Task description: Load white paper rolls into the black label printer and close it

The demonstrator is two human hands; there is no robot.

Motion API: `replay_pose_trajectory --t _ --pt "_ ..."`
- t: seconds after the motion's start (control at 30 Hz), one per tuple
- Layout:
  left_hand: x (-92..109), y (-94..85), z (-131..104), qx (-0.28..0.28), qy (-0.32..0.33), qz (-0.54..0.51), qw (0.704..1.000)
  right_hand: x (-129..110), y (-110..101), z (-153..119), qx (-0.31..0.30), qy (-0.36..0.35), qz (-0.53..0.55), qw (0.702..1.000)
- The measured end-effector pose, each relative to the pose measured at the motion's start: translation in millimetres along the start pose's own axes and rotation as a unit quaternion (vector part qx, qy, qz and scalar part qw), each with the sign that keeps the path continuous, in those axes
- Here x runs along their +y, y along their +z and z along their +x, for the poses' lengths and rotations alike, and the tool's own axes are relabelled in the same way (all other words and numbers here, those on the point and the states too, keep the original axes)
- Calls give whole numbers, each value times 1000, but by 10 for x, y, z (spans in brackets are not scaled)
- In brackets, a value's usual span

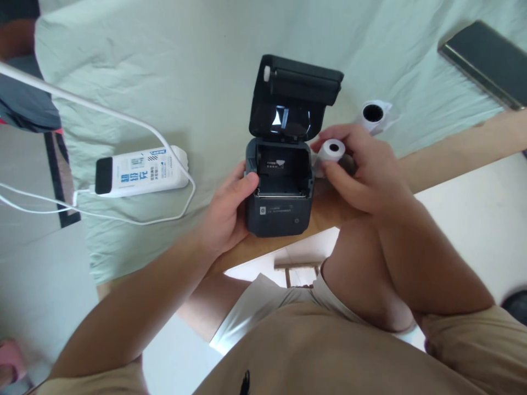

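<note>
A small dark label printer [278, 215] stands near the front edge of the table, its lid [284, 104] swung up and back so the paper bay shows. My left hand [230, 206] grips the printer's left side, thumb on the top rim. Just right of the printer, my right hand [362, 164] pinches a small white paper roll [332, 149] between thumb and fingers. A second white roll [374, 114] with a dark core rests on the cloth behind that hand, with thin clear wrapping at its side.
A pale green cloth [185, 66] covers the table, its wooden edge showing at the front. On the left lies a white power bank [142, 171] with a white cable [102, 109] looping over it. A dark flat box-like object [488, 63] lies at the back right.
</note>
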State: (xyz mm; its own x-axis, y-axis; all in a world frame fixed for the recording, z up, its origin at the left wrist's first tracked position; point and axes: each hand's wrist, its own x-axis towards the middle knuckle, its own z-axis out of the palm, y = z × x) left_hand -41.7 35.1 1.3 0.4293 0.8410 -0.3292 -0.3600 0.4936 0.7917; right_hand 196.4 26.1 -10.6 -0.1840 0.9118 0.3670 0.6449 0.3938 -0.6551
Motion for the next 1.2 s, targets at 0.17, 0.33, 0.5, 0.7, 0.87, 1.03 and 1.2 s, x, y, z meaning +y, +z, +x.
replay_pose_trajectory --t 0.17,0.33,0.5,0.7,0.87,1.03,1.2 --pt "7 15 -8 8 -4 2 1000 -2 -81 -22 4 -56 -71 996" --pt "-22 6 -13 -9 5 -2 1000 -232 4 -36 168 -34 44 984" --pt "-31 29 -26 -4 10 -31 999 -538 130 74 130 -104 2 986" --pt "-41 31 -30 19 7 -27 999 -443 198 144 53 -85 -57 993" --pt "-59 13 -44 -1 16 -26 1000 -434 200 145 84 -97 -19 992" --pt "-62 12 -35 -22 21 -52 998 -548 204 100 133 -168 -2 977" --pt "-60 -21 -49 -12 38 -2 999 -532 285 62 74 -203 -54 975"
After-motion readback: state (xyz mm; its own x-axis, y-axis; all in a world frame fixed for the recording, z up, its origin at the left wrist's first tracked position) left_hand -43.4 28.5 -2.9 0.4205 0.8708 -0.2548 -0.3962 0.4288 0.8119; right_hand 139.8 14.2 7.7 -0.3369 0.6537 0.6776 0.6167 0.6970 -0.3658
